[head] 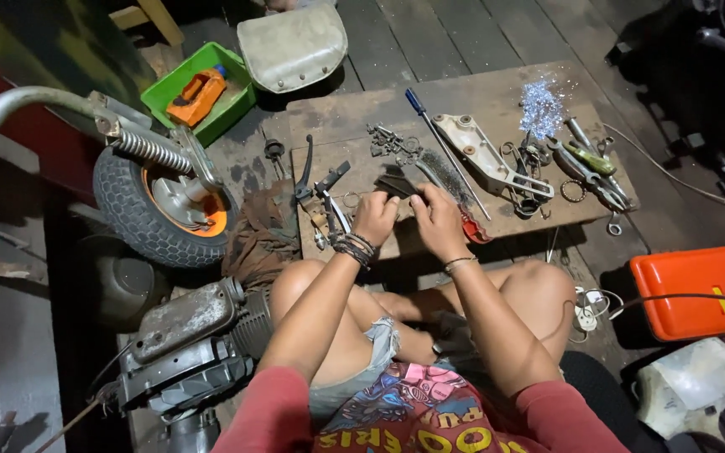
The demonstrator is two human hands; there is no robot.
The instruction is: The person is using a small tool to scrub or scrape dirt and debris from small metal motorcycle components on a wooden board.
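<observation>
I sit cross-legged on a wooden floor in front of a low wooden board (354,117). My left hand (377,217) and my right hand (436,220) are close together over the board's near edge, both closed on a small dark metal part (396,186). The exact shape of the part is hidden by my fingers. A wire brush with a red handle (455,197) lies just right of my right hand. Black levers and brackets (319,186) lie just left of my left hand.
On the board lie a blue-handled screwdriver (431,134), a grey metal bracket (488,155), loose bolts (392,141), pliers and rings (593,168). A small scooter wheel with fork (161,197) and an engine (190,344) are at left, a green tray (199,92) behind, an orange toolbox (698,289) at right.
</observation>
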